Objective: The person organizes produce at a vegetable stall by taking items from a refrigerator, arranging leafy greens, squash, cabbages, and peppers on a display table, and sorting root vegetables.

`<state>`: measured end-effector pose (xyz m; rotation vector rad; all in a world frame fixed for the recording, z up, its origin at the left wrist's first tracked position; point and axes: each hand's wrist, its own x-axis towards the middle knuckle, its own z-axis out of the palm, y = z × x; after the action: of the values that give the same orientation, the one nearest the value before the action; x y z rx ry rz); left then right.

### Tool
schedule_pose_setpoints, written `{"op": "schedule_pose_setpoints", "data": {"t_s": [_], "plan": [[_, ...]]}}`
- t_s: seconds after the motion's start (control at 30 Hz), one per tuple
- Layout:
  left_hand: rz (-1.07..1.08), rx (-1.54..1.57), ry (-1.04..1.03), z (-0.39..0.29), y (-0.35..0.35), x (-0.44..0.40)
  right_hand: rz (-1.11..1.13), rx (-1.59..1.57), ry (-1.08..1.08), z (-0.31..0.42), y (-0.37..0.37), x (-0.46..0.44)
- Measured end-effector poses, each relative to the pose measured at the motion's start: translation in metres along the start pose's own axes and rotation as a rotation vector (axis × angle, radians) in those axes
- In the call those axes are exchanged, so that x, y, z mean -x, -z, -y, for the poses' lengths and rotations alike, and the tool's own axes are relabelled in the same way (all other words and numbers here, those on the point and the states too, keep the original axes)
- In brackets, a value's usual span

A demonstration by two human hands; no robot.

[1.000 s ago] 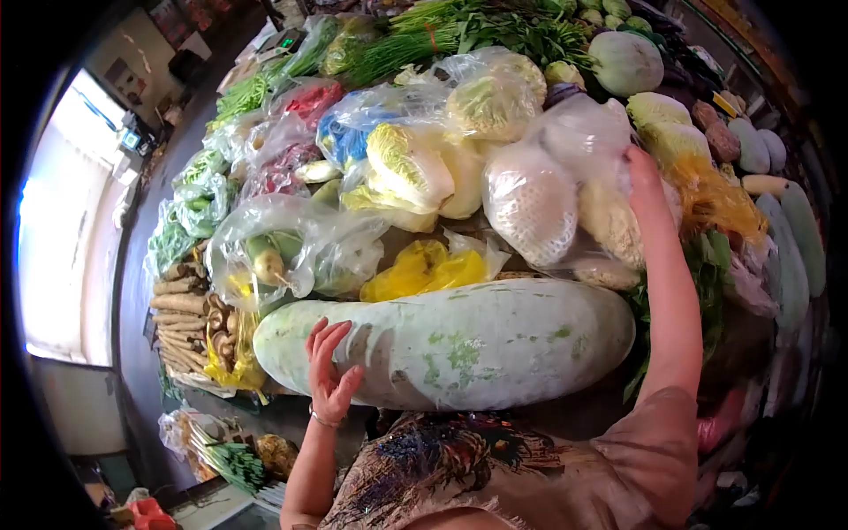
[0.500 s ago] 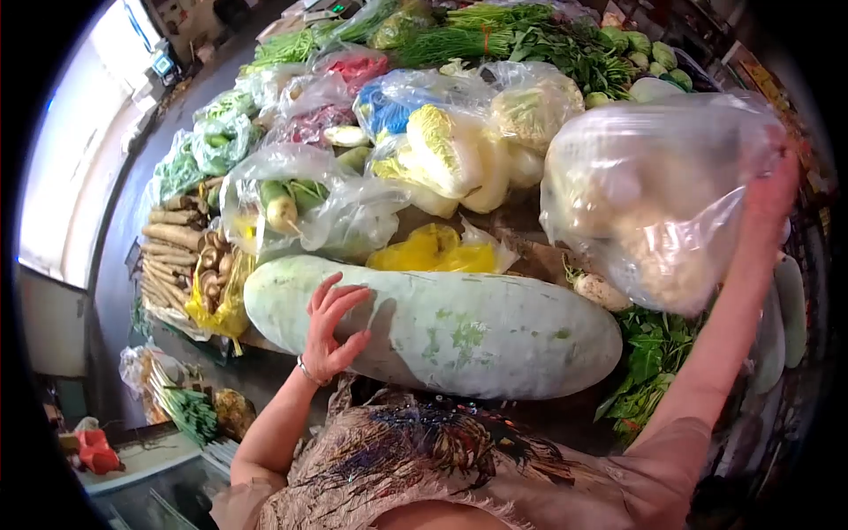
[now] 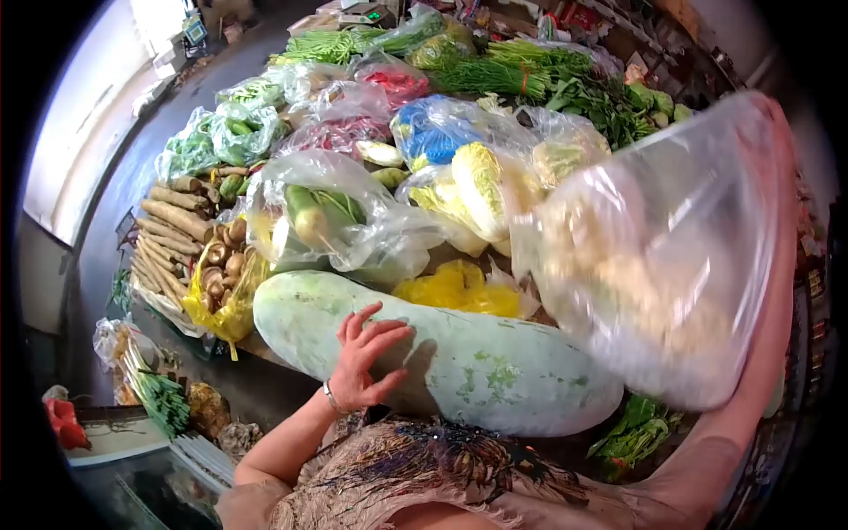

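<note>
Two bare hands show in the head view: the right hand [image 3: 770, 132] pinches the upper corner of a clear plastic bag [image 3: 707, 194], its fingers too blurred to count, while the left hand [image 3: 367, 358] has its fingers spread over the pale winter melon [image 3: 495, 371], holding nothing; whether a fingertip touches the rind I cannot tell. The clear plastic bag hangs at the person's right, overlapping the melon's right end from this angle. To support such a load well, I judge, the film is best bunched into a thick neck and held high, so that it neither stretches nor drags. Inside sit knobbly cream-coloured lumps [image 3: 636, 278], soft-edged through the glossy sheet. By contrast, the melon is long, blunt-ended and chalky, flecked with green; just behind it lies a crumpled yellow bag [image 3: 459, 287], and farther off a crinkled, ribbed cabbage [image 3: 477, 190].
</note>
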<state>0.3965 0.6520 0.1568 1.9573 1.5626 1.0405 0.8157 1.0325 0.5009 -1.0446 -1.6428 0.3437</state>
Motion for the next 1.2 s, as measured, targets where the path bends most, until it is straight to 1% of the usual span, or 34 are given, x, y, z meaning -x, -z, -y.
{"op": "schedule_pose_setpoints", "data": {"t_s": [0.07,0.13,0.2,0.33,0.4,0.5,0.53,0.6,0.63,0.7,0.73,0.77,0.83,0.87,0.9,0.97,1.0,1.03,1.1,1.13,1.17,1.2], "plan": [[-0.004,0.000,0.004,-0.001,0.001,0.000,-0.050,-0.471,-0.223,0.004,-0.043,-0.058],[0.007,0.005,0.008,0.003,-0.001,0.000,-0.043,-0.600,-0.035,-0.012,-0.067,-0.114],[0.014,-0.001,0.036,0.000,0.001,-0.001,-0.007,-0.597,0.138,-0.029,-0.094,-0.144],[0.030,-0.002,0.068,-0.001,0.000,-0.002,-0.161,-0.619,-0.130,-0.071,-0.155,-0.167],[0.042,-0.001,0.078,-0.001,-0.001,-0.003,-0.056,-0.582,-0.221,-0.119,-0.180,-0.146],[0.065,-0.009,0.085,-0.002,0.000,-0.006,0.287,-0.625,-0.457,-0.196,-0.252,-0.041],[0.061,-0.023,0.093,-0.002,-0.001,-0.006,0.041,-0.784,-0.752,-0.272,-0.305,-0.034],[0.053,-0.045,0.098,-0.001,-0.002,-0.006,-0.071,-0.728,-1.015,-0.259,-0.313,0.034],[0.067,-0.044,0.105,0.000,-0.001,-0.008,-0.076,-0.726,-1.029,-0.254,-0.310,0.046],[0.060,-0.057,0.094,-0.001,-0.002,-0.010,0.170,-0.466,-0.707,-0.228,-0.292,0.072],[0.058,-0.061,0.087,-0.002,-0.001,-0.011,0.253,-0.482,-0.673,-0.231,-0.281,0.073],[0.071,-0.052,0.083,-0.003,-0.001,-0.012,0.243,-0.472,-0.682,-0.231,-0.272,0.076],[0.066,-0.061,0.095,-0.002,-0.002,-0.013,0.544,-0.041,-0.325,-0.228,-0.256,0.079],[0.073,-0.058,0.108,-0.004,-0.002,-0.014,0.624,-0.037,-0.328,-0.225,-0.250,0.088],[0.079,-0.057,0.099,-0.004,-0.002,-0.014,0.614,-0.033,-0.331,-0.217,-0.245,0.097],[0.077,-0.050,0.104,-0.003,-0.002,-0.014,0.689,0.597,-0.079,-0.196,-0.238,0.116],[0.085,-0.050,0.098,-0.003,-0.002,-0.014,0.691,0.645,-0.140,-0.180,-0.234,0.124],[0.085,-0.048,0.103,-0.003,-0.002,-0.014,0.684,0.647,-0.148,-0.178,-0.229,0.133],[0.092,-0.043,0.103,-0.003,-0.002,-0.013,0.740,0.782,-0.225,-0.176,-0.220,0.144],[0.088,-0.052,0.103,-0.003,-0.003,-0.012,0.775,0.791,-0.276,-0.186,-0.220,0.151],[0.082,-0.062,0.101,-0.002,-0.003,-0.013,0.693,0.728,-0.187,-0.199,-0.220,0.164],[0.082,-0.061,0.093,-0.002,-0.004,-0.013,0.685,0.738,-0.201,-0.188,-0.218,0.169]]}}
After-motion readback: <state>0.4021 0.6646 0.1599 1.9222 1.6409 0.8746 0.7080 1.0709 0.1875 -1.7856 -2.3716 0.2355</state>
